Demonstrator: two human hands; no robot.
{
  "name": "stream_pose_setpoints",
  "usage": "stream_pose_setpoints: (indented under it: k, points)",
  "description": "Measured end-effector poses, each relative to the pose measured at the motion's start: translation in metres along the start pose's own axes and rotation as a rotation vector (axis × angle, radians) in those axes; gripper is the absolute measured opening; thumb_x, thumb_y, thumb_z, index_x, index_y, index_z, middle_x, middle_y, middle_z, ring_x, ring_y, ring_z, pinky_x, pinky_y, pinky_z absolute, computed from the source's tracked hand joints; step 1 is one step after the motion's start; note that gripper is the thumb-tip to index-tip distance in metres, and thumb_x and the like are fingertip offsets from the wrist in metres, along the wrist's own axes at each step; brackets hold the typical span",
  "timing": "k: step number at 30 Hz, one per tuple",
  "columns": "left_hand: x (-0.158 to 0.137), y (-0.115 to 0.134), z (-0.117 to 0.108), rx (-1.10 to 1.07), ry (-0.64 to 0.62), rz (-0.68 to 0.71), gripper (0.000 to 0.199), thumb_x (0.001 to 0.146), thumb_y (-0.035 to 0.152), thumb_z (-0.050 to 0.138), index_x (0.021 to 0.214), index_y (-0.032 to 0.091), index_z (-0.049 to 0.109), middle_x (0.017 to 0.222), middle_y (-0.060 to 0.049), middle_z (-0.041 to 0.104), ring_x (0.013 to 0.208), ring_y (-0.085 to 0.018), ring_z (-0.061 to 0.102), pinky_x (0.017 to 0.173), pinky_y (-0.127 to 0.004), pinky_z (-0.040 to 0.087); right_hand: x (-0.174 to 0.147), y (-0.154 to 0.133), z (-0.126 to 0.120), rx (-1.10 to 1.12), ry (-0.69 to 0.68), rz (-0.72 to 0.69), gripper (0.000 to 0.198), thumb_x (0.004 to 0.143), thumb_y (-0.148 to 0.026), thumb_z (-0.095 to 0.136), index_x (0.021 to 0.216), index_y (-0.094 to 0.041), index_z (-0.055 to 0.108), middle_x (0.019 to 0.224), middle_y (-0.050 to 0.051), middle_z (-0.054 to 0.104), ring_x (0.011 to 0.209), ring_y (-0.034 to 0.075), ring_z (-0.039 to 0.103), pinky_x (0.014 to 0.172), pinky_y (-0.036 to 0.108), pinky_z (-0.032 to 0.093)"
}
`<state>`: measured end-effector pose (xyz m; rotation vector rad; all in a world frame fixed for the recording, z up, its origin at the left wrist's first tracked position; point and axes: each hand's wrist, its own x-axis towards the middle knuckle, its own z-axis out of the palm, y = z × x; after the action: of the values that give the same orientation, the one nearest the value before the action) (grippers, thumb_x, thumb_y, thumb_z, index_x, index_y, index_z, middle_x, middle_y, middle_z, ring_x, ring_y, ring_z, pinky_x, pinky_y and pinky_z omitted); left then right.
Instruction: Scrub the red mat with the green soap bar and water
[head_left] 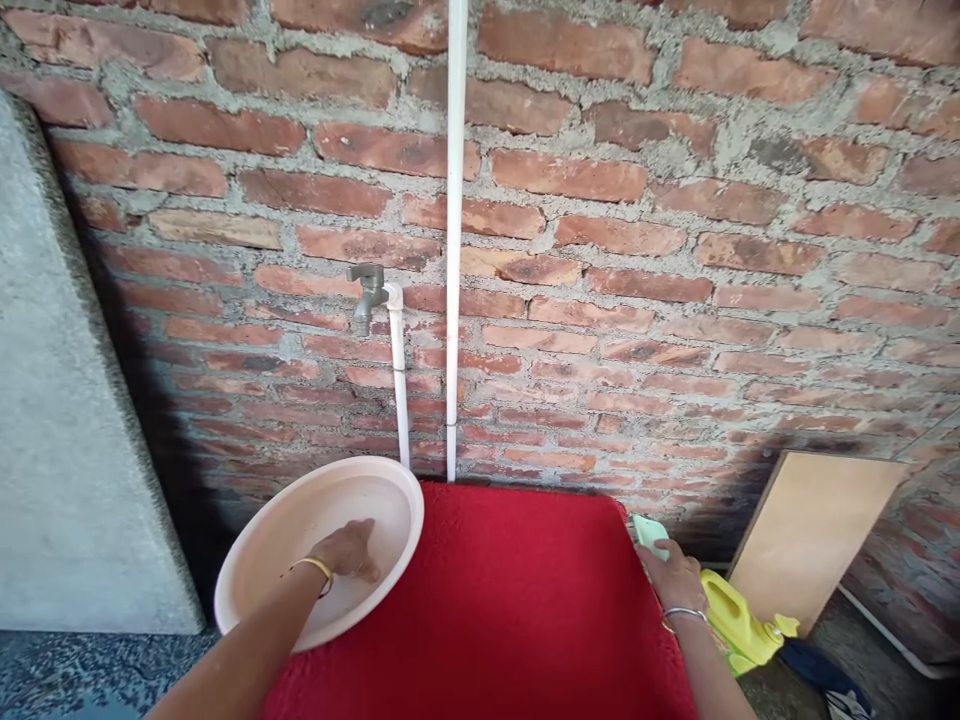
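Basin [300, 520] left, jug [726, 612] right, cloth [510, 600] between, tap [367, 298] behind.

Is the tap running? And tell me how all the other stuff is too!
Tap: no water seen coming out.
Basin: right way up, on the red cloth's left side; water inside can't be told.
Left hand: inside the basin; grip unclear.
Right hand: holding the pale green object.
Pale green object: held.
Red cloth: spread out.
Yellow jug: partly hidden.
Board: leaning.
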<state>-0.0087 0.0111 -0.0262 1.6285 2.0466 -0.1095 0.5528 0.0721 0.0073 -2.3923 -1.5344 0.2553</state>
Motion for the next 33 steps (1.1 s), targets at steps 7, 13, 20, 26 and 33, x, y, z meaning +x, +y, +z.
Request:
stream_pose_setpoints:
  k: [7, 13, 20, 26, 33]
  points:
    - [0.005, -0.005, 0.001, 0.017, -0.025, -0.006, 0.084, 0.050, 0.037, 0.073, 0.128, 0.009, 0.059, 0.138, -0.027, 0.062, 0.131, -0.043, 0.058, 0.110, -0.048, 0.047, -0.089, -0.107, 0.058, 0.097, -0.180, -0.366, 0.032, 0.085, -0.043, 0.066, 0.116, -0.033, 0.069, 0.123, 0.003, 0.064, 0.099, 0.020, 0.070, 0.088, 0.030, 0.054]
    - [0.002, -0.005, 0.001, 0.013, 0.010, 0.009, 0.076, 0.052, 0.038, 0.072, 0.123, 0.014, 0.062, 0.133, -0.022, 0.067, 0.126, -0.043, 0.062, 0.108, -0.050, 0.048, -0.123, -0.136, 0.077, 0.009, -0.251, -0.573, 0.033, 0.081, -0.033, 0.070, 0.114, -0.031, 0.070, 0.125, 0.007, 0.063, 0.117, 0.025, 0.064, 0.100, 0.033, 0.049]
    - [-0.004, 0.005, -0.005, 0.040, -0.033, -0.005, 0.083, 0.053, 0.038, 0.073, 0.129, 0.010, 0.057, 0.141, -0.025, 0.061, 0.132, -0.040, 0.058, 0.110, -0.046, 0.045, -0.056, -0.040, 0.045, 0.001, -0.173, -0.271, 0.039, 0.086, -0.040, 0.061, 0.122, -0.029, 0.066, 0.123, 0.009, 0.062, 0.108, 0.023, 0.068, 0.095, 0.034, 0.051]
    - [0.000, 0.006, -0.001, 0.038, -0.051, -0.029, 0.085, 0.054, 0.037, 0.074, 0.131, 0.008, 0.054, 0.144, -0.026, 0.057, 0.133, -0.038, 0.056, 0.109, -0.042, 0.044, -0.015, 0.048, 0.006, 0.003, -0.086, 0.070, 0.041, 0.086, -0.052, 0.054, 0.119, -0.033, 0.069, 0.115, 0.022, 0.066, 0.099, 0.036, 0.073, 0.088, 0.052, 0.052]
    - [0.004, 0.007, 0.000, 0.011, -0.048, -0.051, 0.088, 0.051, 0.036, 0.077, 0.131, 0.009, 0.055, 0.145, -0.025, 0.057, 0.132, -0.039, 0.057, 0.106, -0.043, 0.045, -0.071, -0.054, 0.019, 0.083, -0.154, -0.204, 0.039, 0.087, -0.047, 0.053, 0.120, -0.031, 0.067, 0.116, 0.013, 0.067, 0.104, 0.034, 0.071, 0.088, 0.046, 0.056]
